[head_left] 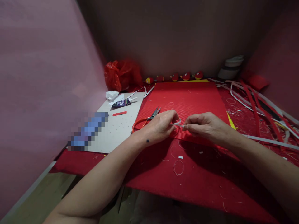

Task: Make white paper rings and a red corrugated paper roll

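My left hand (164, 124) and my right hand (202, 125) face each other over the front part of a red ribbed sheet (187, 102). A thin white strip (178, 125) runs between them, pinched at each end by my fingertips, with a curled piece by the left fingers. Scissors (153, 114) with orange handles lie beside my left hand, partly hidden by it. Small white scraps (180, 157) and loose threads (178, 167) are scattered on the red cloth nearer to me.
A grey board (121, 130) at left carries a glue tube (121, 103) and a red strip (119, 113). Behind are a red plastic bag (116, 74) and several small red bird figures (186, 76). Long red and white strips (257, 105) pile up at right.
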### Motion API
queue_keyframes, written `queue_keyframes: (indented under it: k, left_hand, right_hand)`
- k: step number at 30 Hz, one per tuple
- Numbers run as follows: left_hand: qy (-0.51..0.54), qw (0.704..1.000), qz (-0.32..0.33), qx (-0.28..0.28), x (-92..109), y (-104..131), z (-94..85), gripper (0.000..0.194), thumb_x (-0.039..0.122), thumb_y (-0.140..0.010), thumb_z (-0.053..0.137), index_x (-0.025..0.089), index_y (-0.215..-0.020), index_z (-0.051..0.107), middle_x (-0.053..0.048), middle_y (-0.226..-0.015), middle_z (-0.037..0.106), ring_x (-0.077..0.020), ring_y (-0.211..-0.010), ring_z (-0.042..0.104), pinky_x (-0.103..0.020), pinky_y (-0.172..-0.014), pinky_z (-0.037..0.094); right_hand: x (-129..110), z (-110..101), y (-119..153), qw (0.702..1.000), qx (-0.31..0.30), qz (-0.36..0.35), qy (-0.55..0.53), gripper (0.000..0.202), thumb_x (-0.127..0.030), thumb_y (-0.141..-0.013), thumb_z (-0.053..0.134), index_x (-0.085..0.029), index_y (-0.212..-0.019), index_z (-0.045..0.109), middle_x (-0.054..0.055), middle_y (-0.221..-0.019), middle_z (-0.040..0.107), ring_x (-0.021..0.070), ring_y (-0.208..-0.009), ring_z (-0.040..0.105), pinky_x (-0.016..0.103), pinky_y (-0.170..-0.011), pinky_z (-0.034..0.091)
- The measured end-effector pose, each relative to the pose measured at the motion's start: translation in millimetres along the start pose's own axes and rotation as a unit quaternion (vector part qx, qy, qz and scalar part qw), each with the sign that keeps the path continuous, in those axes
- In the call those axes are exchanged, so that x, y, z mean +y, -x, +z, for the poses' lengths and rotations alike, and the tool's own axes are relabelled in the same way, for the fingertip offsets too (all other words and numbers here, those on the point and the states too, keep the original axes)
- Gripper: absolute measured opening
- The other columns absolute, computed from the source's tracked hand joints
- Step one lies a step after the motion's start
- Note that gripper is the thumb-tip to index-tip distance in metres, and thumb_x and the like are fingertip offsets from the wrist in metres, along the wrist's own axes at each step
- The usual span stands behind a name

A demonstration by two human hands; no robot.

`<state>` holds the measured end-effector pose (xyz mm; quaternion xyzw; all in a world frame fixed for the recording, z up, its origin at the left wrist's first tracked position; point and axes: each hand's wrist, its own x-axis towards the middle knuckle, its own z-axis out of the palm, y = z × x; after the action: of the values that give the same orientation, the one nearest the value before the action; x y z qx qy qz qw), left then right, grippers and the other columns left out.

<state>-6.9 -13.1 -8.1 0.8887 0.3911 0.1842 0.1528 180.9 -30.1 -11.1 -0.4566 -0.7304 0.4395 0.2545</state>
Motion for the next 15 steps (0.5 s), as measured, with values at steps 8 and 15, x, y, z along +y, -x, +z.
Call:
queue_keyframes:
  k: [8, 15]
  left_hand:
    - [0.007, 0.999, -0.022, -0.031, -1.4, -1.5, -8.1, 0.020, 0.010, -0.074, 0.049, 0.015, -0.092, 0.053, -0.002, -0.086, 0.060, -0.0109, -0.072, 0.053, -0.022, -0.062, 0.040]
    - [0.081, 0.996, -0.014, -0.029, 2.9, -0.6, -7.8, 0.019, 0.022, -0.080, 0.052, 0.016, -0.097, 0.054, -0.002, -0.085, 0.061, -0.0106, -0.075, 0.055, -0.023, -0.067, 0.042]
  right_hand:
    - [5.9, -2.0, -2.0, 1.000, 0.016, 0.006, 0.002, 0.017, -0.026, -0.076, 0.047, -0.016, -0.065, 0.057, -0.002, -0.053, 0.044, 0.0097, -0.051, 0.036, 0.024, -0.048, 0.027]
    - [1.6, -1.2, -2.2, 1.000, 0.020, 0.000, 0.010, 0.020, -0.029, -0.077, 0.047, -0.016, -0.064, 0.055, -0.003, -0.054, 0.041, 0.0085, -0.050, 0.034, 0.023, -0.048, 0.027]
